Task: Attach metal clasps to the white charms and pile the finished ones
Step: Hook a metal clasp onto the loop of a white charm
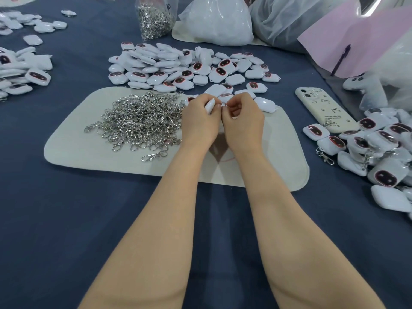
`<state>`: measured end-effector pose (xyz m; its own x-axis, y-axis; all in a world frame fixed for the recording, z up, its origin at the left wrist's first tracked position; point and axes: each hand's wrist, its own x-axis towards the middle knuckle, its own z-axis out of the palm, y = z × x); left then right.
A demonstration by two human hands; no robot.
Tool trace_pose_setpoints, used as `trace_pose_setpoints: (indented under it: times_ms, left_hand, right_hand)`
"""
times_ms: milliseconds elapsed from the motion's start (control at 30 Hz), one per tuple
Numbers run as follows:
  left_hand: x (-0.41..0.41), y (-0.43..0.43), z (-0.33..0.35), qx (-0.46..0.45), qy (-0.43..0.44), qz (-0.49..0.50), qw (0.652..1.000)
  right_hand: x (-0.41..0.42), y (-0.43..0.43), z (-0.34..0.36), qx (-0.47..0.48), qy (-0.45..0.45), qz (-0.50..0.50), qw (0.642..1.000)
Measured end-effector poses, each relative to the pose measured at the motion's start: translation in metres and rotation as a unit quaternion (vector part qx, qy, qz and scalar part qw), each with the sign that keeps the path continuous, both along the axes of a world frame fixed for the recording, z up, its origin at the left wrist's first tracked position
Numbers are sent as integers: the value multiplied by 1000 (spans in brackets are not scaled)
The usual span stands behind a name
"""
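Observation:
My left hand (199,121) grips a white charm (209,106) edge-on above the beige mat (89,157). My right hand (242,121) pinches a small metal clasp ring (223,104) right against the charm's top corner. A heap of loose silver clasps (140,121) lies on the mat to the left of my hands. Behind my hands spreads a pile of white charms (182,65) with dark red faces. On the right sits a pile of charms with clasps attached (374,150).
A cream phone (323,110) lies right of the mat. A clear bag of clasps (153,18) and white plastic bags (218,21) stand at the back. More charms (22,68) lie at the left edge. A white plush toy (365,85) sits at far right.

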<state>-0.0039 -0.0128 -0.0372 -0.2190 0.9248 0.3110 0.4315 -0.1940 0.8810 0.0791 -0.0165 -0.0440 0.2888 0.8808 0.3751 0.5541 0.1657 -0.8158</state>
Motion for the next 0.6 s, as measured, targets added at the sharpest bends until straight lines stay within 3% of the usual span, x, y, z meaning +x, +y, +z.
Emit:
trace_pose_setpoints:
  times_ms: [600]
  left_hand:
    - [3,-4,2,8,-24,1,1000]
  right_hand:
    - [1,0,0,-6,27,23,999]
